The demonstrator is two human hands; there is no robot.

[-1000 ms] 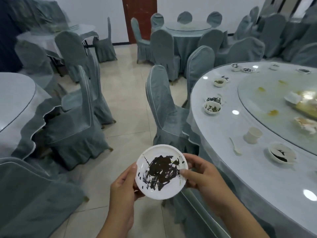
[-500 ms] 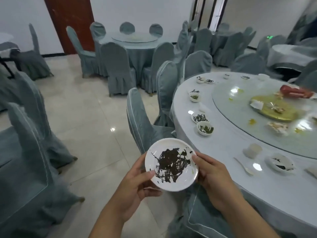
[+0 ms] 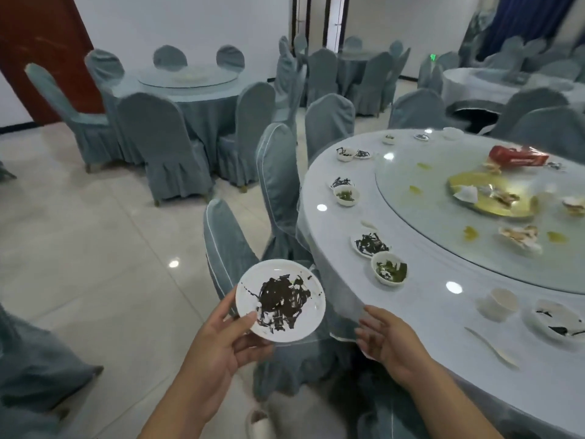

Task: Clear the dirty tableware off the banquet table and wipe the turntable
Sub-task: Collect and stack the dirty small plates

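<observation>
Left hand [image 3: 218, 346] grips the dirty plate [image 3: 280, 300] at lower centre, over the tiled floor [image 3: 95, 248]. Right hand [image 3: 389, 340] hangs open beside it, holding nothing. Banquet table [image 3: 427, 312] with glass turntable [image 3: 443, 248] fills the right; covered chairs [image 3: 164, 147] stand upper left.

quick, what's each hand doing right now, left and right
Left hand: holding the dirty plate by its near rim, thumb on top.
Right hand: open, fingers relaxed, holding nothing, off the plate.
</observation>
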